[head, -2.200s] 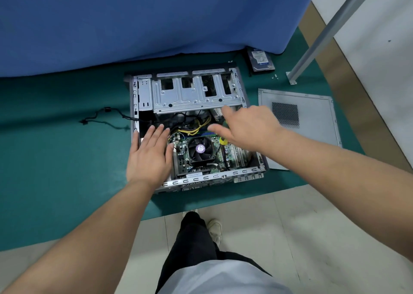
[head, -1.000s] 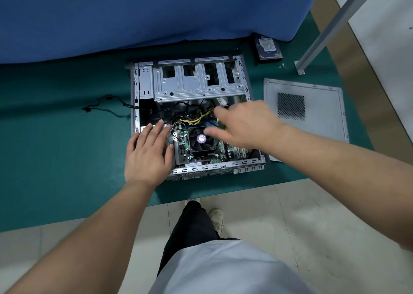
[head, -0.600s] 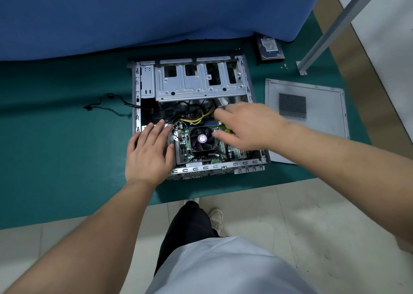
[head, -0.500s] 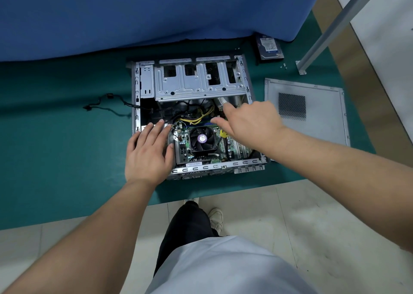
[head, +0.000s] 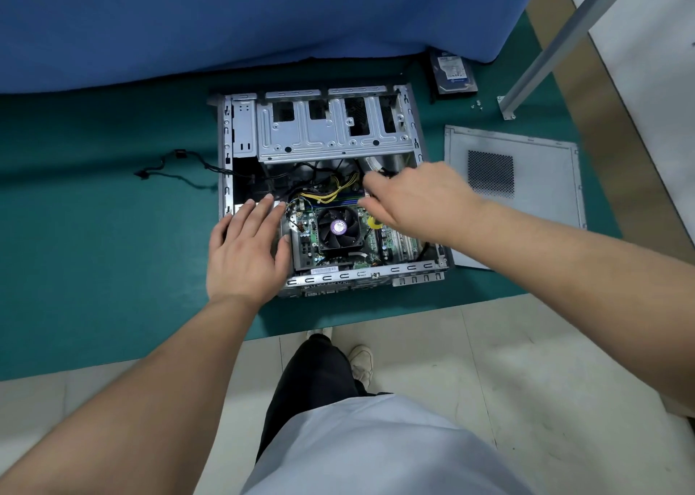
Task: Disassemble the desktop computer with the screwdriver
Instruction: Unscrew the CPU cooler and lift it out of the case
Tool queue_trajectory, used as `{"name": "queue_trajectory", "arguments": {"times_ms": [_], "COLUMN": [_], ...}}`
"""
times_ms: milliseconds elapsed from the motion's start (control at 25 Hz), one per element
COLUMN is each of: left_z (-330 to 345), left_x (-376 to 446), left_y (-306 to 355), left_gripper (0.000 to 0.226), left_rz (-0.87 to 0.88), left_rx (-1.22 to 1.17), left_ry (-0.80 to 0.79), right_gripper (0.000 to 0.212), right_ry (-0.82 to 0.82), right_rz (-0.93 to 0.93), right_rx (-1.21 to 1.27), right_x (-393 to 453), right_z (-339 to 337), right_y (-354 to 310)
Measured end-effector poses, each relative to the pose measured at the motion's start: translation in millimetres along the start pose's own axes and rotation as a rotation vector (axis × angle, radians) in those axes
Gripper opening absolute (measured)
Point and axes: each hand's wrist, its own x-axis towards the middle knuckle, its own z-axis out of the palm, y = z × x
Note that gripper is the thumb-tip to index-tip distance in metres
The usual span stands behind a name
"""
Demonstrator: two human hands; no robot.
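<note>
Open desktop computer (head: 331,193) lying on its side on a green mat (head: 94,250), viewed from above. At far left, a loose black cable (head: 176,167) trails from the case onto the mat. The left hand (head: 246,250) rests flat on the near-left corner of the chassis, fingers straight and together, steadying it. At centre, the cooler fan (head: 338,231) sits on the motherboard (head: 304,238), with yellow wires (head: 331,193) behind it and the steel drive cage (head: 331,129) beyond. The right hand (head: 417,201) reaches in beside the fan, fingers curled toward the wiring; whether they pinch anything cannot be told. A yellow object (head: 375,222), possibly the screwdriver's handle, shows beneath it. To the right lie the removed side panel (head: 526,178) and a hard drive (head: 453,73). The sheet-metal frame is judged stiff, fairly heavy and sharp-edged, best held by its rails; the board and connectors are fragile and should be gripped by plug bodies, not wires. Labels on fan, drive and board are too small to read.
</note>
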Motion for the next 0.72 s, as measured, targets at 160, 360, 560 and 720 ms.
{"name": "queue_trajectory", "arguments": {"times_ms": [160,360,560,720], "left_z": [-0.8,-0.7,-4.7,-7.4], "left_x": [0.7,0.8,0.6,0.4], "left_y": [1.6,1.5,3.2,3.9], "left_gripper": [0.053,0.053,0.054,0.056], "left_rz": [-0.001,-0.006,-0.011,-0.013], "left_rx": [0.000,-0.011,-0.005,0.003], "left_ry": [0.006,-0.008,-0.048,-0.073], "right_gripper": [0.041,0.061,0.046,0.065], "right_ry": [-0.124,0.017,-0.147,-0.013], "right_rz": [-0.273,0.144,-0.208,0.277], "right_rx": [0.107,-0.078,0.093,-0.099], "right_x": [0.1,-1.3,4.3,3.2], "right_z": [-8.6,-2.9,-13.4,-9.0], "right_y": [11.5,-6.4,1.1,-18.4]}}
